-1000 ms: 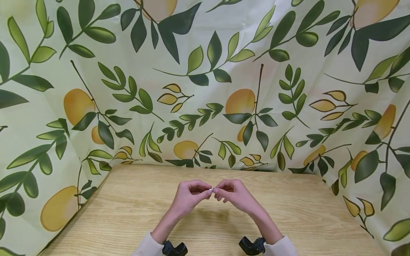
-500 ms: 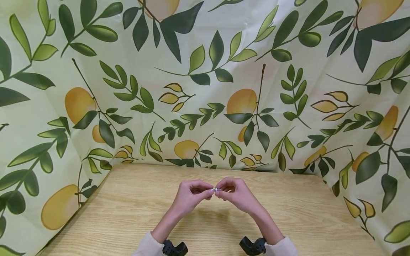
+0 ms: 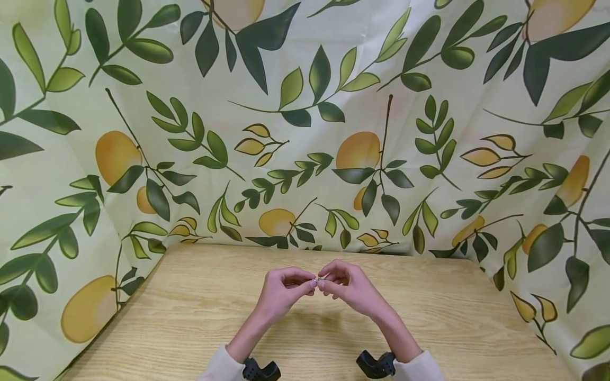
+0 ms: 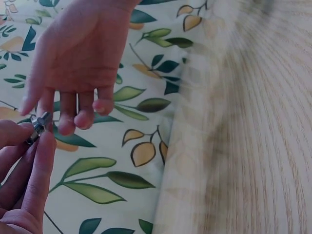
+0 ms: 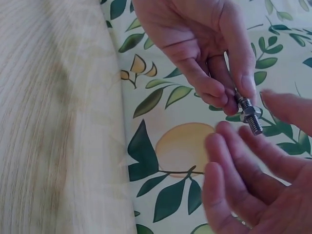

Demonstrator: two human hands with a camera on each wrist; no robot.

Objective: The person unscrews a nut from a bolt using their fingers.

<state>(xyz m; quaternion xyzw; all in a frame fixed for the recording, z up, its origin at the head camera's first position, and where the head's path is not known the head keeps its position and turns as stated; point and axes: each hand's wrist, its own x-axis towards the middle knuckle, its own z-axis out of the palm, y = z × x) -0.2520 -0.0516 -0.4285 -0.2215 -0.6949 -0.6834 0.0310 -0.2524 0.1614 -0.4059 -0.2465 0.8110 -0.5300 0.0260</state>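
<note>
Bolt [image 5: 253, 123] held in left hand [image 3: 280, 292]; right hand [image 3: 351, 290] at its free end

Nearest the wearer, two pale sleeves [image 3: 220, 365] come in from the lower edge, a black wrist camera [image 3: 376, 365] beside the right one and its match by the left. Forearms angle inward, and the hands meet above the tabletop [image 3: 214, 296], fingertips near each other.

The left hand's grip is closed to a pinch: thumb and fingers have hold of one end of the bolt. The right hand's grip is loosely parted, fingers spread, thumb and forefinger to either side of the free end. A gap shows there in the right wrist view; contact anywhere else cannot be confirmed.

The bolt is in the air between the two sets of fingertips, directly rightward of the left grip and just leftward of the right. The left hand is nearer, being in contact. Its long axis runs roughly crosswise, from hand to hand, and the bare threaded end points at the right grip. A nut [image 5: 249, 112] sits partway along the shank, clear of the tip. Any tilt is too small to judge from the head view.

Beyond the tabletop's far edge hangs a leaf-and-fruit patterned cloth [image 3: 305, 143].
</note>
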